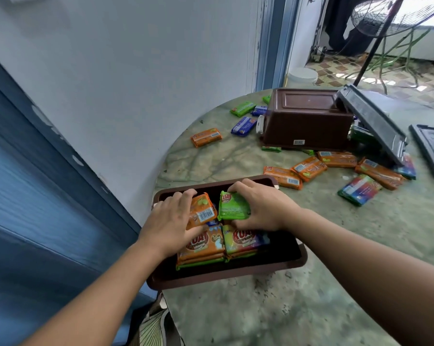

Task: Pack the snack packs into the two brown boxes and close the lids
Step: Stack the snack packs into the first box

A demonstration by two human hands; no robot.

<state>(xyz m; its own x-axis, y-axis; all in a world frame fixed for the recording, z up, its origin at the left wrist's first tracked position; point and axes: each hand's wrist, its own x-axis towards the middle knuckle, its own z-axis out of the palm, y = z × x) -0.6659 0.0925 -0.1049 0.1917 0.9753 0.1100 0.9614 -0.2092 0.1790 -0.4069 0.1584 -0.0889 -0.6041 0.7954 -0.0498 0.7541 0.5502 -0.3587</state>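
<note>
Here, both hands are working inside the open brown plastic box (235, 268), the left hand (171, 218) gripping an orange snack pack (202, 212) and the right hand (263, 208) pinching a green snack pack (233, 206), apparently seating them upright beside the packed stacks to save room.
</note>
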